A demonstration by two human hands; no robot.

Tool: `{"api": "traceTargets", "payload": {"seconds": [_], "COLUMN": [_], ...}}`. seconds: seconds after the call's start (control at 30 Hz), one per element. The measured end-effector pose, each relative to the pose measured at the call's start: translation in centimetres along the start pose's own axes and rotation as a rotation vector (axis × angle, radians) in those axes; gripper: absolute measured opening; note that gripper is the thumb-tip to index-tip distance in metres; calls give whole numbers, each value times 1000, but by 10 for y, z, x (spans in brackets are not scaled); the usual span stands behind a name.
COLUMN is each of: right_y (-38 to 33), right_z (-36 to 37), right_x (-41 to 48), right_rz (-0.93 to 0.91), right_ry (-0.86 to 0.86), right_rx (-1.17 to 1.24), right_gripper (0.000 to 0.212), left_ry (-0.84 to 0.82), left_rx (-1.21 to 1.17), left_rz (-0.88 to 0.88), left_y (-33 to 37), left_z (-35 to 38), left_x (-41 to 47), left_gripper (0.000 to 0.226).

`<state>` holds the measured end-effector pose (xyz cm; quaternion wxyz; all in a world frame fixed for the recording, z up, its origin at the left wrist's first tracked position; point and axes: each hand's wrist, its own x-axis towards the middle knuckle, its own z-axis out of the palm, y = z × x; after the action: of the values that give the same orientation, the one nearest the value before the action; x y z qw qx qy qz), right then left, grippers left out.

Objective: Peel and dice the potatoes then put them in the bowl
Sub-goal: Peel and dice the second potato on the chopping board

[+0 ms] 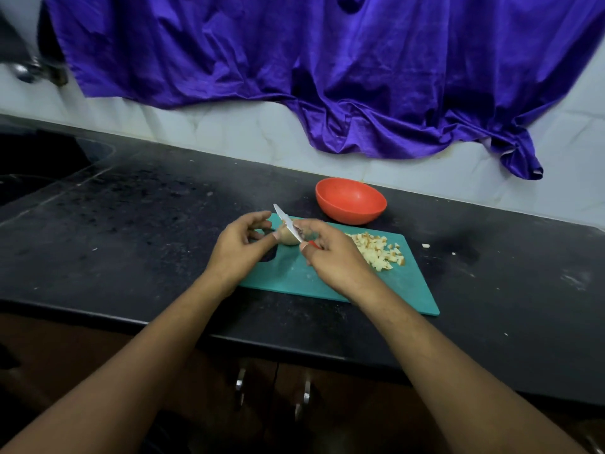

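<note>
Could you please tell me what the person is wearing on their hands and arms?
The left hand and right hand are bare: no gloves, rings, watch or bracelet visible. Both forearms are uncovered, with no sleeves in view.

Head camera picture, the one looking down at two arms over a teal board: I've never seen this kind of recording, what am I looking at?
There is no machine here. A person wears a wide-angle camera on the head, so you see their own bare arms reaching forward over a black countertop. The left hand holds a small brown potato on the teal cutting board. The right hand grips a knife with a white blade and red handle, and the blade lies against the potato. To the right on the board is a heap of diced potato. Behind the board stands an orange-red bowl; no pieces show inside it. A purple cloth hangs on the wall behind.
</note>
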<state>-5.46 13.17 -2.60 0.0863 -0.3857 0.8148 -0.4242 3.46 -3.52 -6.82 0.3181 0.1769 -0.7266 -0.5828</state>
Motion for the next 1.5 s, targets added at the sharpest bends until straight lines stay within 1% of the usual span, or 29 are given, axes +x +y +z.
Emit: {"api": "traceTargets", "payload": {"seconds": [0.07, 0.17, 0.23, 0.37, 0.47, 0.53, 0.57, 0.6, 0.67, 0.7, 0.77, 0.83, 0.9, 1.0, 1.07, 1.1, 1.17, 1.2, 1.3, 1.37, 1.43, 1.5], "right_y": [-9, -22, -30, -40, -41, -38, -35, -33, -28, -27, -27, -28, -30, -28, -25, -25, -23, -22, -14, -7, 2, 10], "right_z": [12, 35, 44, 56, 56, 53, 51, 48, 41, 39, 35, 32, 30, 24, 17, 12, 1, -4, -18, -24, -28, -29], "right_x": [5, 11, 11, 12, 12, 11, 11, 11, 13, 14, 15, 13, 11, 8, 8, 8, 8, 7, 8, 8, 9, 9], "right_rz": [-14, -53, -60, -68, -58, -49, -45, -44, -46, -44, -48, -56, -67, -57, -54, -48, -33, -29, -12, 16, 59, 110], "right_ry": [-3, -27, -54, -76, -82, -69, -56, -40, -15, -8, -1, 2, 0, 4, 22, 32, 49, 57, 128, 163, 188, 208], "right_rx": [30, 42, 64, 67, 44, 18, 3, -12, -36, -43, -53, -53, -53, -42, -21, 5, 61, 73, 43, 33, 65, 120], "right_gripper": [34, 28, 26, 22, 20, 21, 22, 23, 22, 22, 22, 22, 23, 22, 20, 18, 18, 20, 30, 31, 28, 23], "left_ry": [34, 7, -5, -6, 112, 183, 188, 178, 130, 94, 28, 47, 106, 116, 75, 88, 142, 158, 183, 193, 159, 85], "left_rx": [-87, -124, -139, -169, -179, -92, 4, 119, 367, 497, 703, 840, 921, 1060, 1099, 1096, 1112, 1140, 1163, 1153, 1150, 1149], "left_rz": [-20, -66, -117, -229, -277, -268, -242, -209, -142, -111, -53, 28, 93, 133, 117, 127, 165, 177, 184, 193, 212, 189], "left_y": [6, 17, 23, 23, 18, 12, 8, 5, 4, 7, 13, 18, 18, 18, 19, 19, 20, 20, 20, 22, 23, 27], "left_z": [-10, -26, -36, -56, -66, -74, -79, -82, -89, -90, -89, -88, -88, -88, -86, -85, -84, -83, -79, -74, -66, -55], "left_x": [-5, -11, -10, -5, 1, 7, 9, 11, 14, 14, 15, 15, 13, 10, 8, 7, 5, 5, 5, 6, 6, 7], "left_gripper": [37, 22, 19, 21, 22, 26, 28, 27, 14, 12, 30, 25, 20, 12, 31, 29, 14, 12, 13, 25, 21, 51]}}
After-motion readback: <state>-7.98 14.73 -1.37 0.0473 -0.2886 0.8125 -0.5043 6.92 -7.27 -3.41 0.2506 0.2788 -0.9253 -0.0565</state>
